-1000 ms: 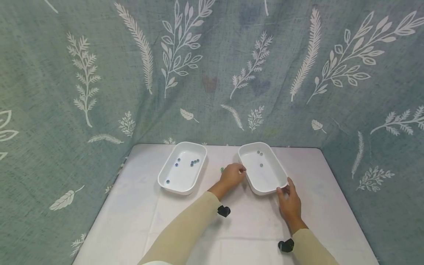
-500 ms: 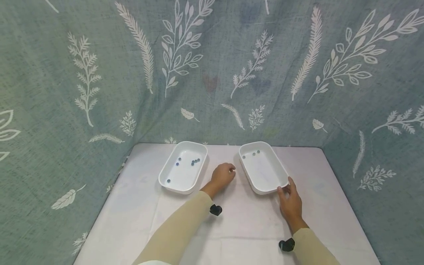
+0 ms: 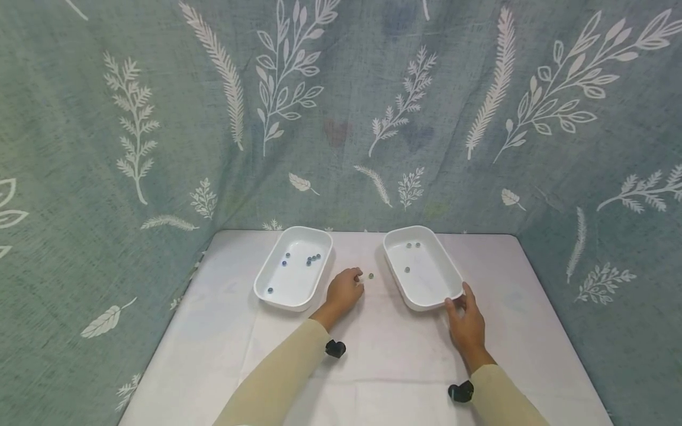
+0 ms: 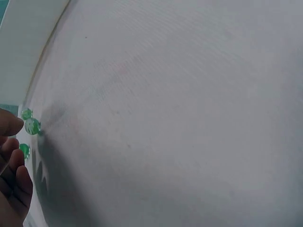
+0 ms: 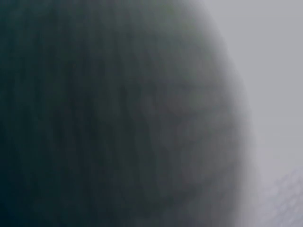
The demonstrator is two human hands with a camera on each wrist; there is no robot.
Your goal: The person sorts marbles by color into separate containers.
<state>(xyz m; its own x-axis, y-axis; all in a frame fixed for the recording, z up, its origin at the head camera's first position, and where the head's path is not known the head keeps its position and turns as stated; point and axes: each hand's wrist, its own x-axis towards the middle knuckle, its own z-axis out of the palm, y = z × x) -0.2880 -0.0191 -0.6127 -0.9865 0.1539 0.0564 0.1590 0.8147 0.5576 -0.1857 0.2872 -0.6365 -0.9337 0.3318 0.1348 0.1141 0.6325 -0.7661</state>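
My left hand (image 3: 345,291) is low over the table between two white trays, its fingers loosely bent. A green marble (image 3: 371,276) lies just beyond its fingertips. The left wrist view shows the thumb beside a green marble (image 4: 32,126), with two more close by. Whether it touches any is unclear. My right hand (image 3: 467,324) holds the near right corner of the right white tray (image 3: 417,307) between thumb and fingers. Three pale marbles (image 3: 407,270) lie in that tray. The right wrist view is mostly a dark blur.
To the left stands the other white tray (image 3: 288,306), with several blue marbles (image 3: 309,262) inside. A white cloth covers the table (image 3: 394,361). Leaf-patterned fabric (image 3: 341,118) hangs behind it and along both sides.
My left hand has moved left, away from the right tray's side. A green marble has come into sight right of its fingers. Marbles in the right tray have shifted. My right hand stays put.
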